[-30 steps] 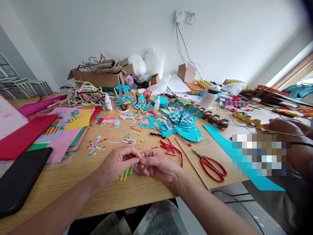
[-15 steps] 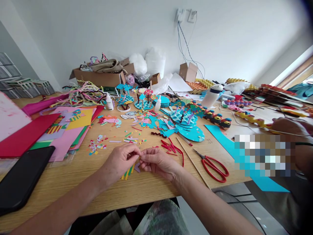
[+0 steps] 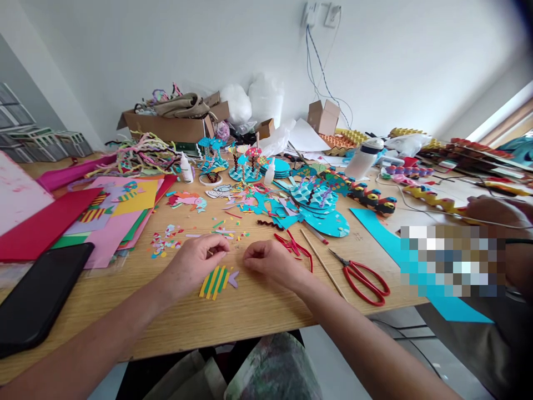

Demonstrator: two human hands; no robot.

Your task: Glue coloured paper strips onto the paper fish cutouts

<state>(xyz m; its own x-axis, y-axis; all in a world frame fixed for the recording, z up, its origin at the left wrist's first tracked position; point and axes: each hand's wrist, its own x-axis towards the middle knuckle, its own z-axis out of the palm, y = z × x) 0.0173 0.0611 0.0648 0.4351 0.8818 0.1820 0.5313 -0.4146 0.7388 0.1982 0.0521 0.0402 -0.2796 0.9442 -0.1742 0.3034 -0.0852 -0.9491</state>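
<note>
On the wooden table directly before me lies a paper fish [image 3: 214, 282] with green and yellow stripes and a lilac tail [image 3: 233, 279]. My left hand [image 3: 200, 256] is just above and behind it, thumb and index finger curled into a pinch. Across a small gap, my right hand [image 3: 272, 264] rests low over the table to the right of the tail, fingertips pressed together. Anything between the fingers of either hand is too small or hidden to make out. Tiny paper scraps [image 3: 239, 239] are scattered just beyond my hands.
Red-handled scissors [image 3: 366, 280], a wooden stick [image 3: 322, 264] and red pipe cleaners [image 3: 295, 247] lie to the right. A phone [image 3: 45, 297] and coloured paper sheets [image 3: 104, 239] are at left. Glue bottles [image 3: 186, 168] stand farther back. Another person's arm [image 3: 518, 266] is at far right.
My hands, earlier touching fingertip to fingertip over the fish, have moved apart, left hand leftward and right hand rightward. More of the striped fish now shows.
</note>
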